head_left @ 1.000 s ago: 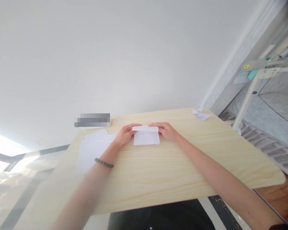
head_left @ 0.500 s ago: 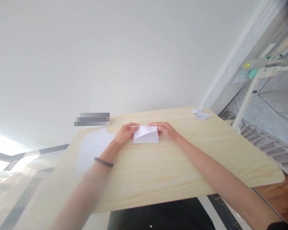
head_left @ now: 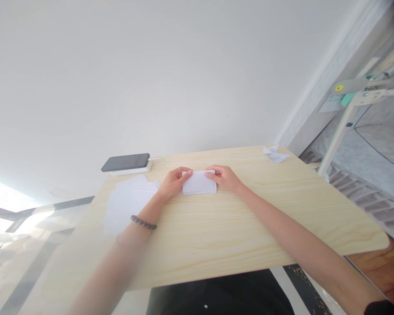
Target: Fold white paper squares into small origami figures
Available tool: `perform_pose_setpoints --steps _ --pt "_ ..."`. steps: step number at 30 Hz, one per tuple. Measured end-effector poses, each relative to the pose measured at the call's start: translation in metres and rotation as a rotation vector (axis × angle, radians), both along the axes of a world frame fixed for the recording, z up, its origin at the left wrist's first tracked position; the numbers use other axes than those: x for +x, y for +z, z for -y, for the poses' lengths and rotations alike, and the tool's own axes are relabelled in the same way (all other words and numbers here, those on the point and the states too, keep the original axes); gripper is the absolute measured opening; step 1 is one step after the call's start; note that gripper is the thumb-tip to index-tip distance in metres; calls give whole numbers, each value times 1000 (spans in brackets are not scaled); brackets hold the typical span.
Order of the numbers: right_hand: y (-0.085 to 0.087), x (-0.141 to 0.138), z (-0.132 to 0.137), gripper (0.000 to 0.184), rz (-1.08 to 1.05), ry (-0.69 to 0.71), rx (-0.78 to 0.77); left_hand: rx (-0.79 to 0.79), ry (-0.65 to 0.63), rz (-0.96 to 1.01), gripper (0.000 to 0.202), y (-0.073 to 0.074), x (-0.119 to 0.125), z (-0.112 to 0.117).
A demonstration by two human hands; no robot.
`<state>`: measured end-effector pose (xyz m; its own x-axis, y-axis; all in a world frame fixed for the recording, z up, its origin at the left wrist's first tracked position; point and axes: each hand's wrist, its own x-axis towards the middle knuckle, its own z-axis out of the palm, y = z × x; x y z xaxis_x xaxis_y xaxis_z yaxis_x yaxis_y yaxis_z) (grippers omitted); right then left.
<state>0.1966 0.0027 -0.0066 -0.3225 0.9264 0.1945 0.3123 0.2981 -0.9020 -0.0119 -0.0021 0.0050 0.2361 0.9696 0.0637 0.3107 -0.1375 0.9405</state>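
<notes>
A folded sheet of white paper (head_left: 198, 183) lies at the middle of the table, its upper layer nearly flat over the lower one. My left hand (head_left: 174, 180) pinches its far left corner, thumb on top and fingers behind the far edge. At the far right corner, my right hand (head_left: 225, 177) grips the same paper, its thumb pressing on the upper layer. The fingers under and behind the paper are partly hidden.
Loose white sheets (head_left: 126, 205) lie left of my left forearm. A phone (head_left: 126, 162) rests on a white block with a cable at the far left. Folded paper pieces (head_left: 277, 156) sit at the far right corner of the wooden table (head_left: 249, 236). A wall rises behind.
The paper's raised upper flap has come down toward me, nearly covering the lower layer. My right thumb has moved onto the top of the paper.
</notes>
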Motion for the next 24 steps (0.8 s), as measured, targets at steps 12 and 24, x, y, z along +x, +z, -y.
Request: perform_pose_setpoints --steps 12,24 --pt "1 1 -1 33 26 33 19 15 50 31 39 -3 2 -1" --pt "2 -2 0 31 117 -34 106 -8 3 22 41 -9 0 -3"
